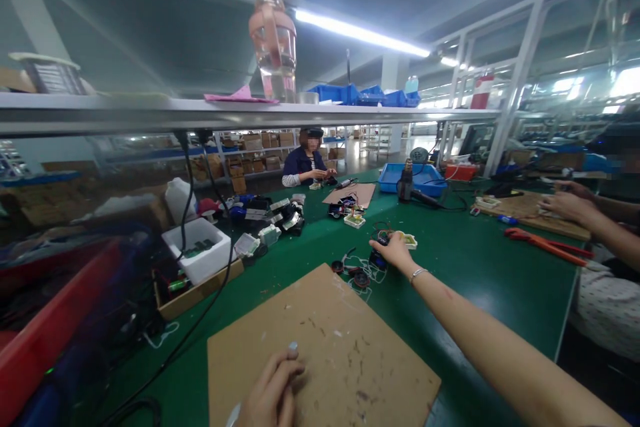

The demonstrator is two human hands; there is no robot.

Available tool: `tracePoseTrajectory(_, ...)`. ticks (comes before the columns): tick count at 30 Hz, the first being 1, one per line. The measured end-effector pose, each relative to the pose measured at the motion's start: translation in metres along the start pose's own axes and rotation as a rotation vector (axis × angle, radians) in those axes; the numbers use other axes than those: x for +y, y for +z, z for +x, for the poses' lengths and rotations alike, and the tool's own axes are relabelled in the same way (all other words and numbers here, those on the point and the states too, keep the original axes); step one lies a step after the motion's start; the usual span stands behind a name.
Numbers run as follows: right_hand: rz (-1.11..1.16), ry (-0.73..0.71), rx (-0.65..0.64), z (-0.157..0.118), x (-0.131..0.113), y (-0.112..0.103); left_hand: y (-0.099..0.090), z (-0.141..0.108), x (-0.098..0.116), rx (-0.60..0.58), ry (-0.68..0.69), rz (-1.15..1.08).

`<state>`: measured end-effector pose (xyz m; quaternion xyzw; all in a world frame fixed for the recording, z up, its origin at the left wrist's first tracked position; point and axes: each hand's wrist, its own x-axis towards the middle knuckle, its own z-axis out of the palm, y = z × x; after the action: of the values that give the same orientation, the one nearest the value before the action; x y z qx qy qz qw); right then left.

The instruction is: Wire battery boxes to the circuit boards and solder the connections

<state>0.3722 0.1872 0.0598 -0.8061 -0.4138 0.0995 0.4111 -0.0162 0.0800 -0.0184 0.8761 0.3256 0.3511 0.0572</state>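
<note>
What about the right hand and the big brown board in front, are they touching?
Apart. The head view shows green table between the right hand and the brown board.

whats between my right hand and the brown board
In the head view, small round parts with thin white wires lie on the green table between your right hand and the board.
</note>
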Motion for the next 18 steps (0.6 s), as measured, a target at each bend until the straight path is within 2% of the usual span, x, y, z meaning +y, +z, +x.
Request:
tracePoseTrajectory(4, 0.01, 0.116, -0.071, 0.013, 0.003, 0.003, -0.001, 0.0, 0.003, -0.001, -0.029, -0.036)
tracePoseTrajectory(7, 0.081, 0.153, -0.08, 0.018, 0.004, -0.012, -0.004, 0.001, 0.009, -0.017, -0.063, -0.071)
tracePoseTrajectory(10, 0.177, 0.174, -0.049, 0.024, 0.002, -0.043, -0.007, 0.003, 0.016, 0.001, -0.082, -0.099)
tracePoseTrajectory(13, 0.268, 0.161, 0.018, 0.03, -0.006, -0.083, -0.009, 0.005, 0.02, 0.06, -0.099, -0.11)
tracePoseTrajectory(18, 0.39, 0.026, 0.105, 0.028, -0.039, -0.144, -0.011, 0.007, 0.023, 0.111, -0.098, -0.115)
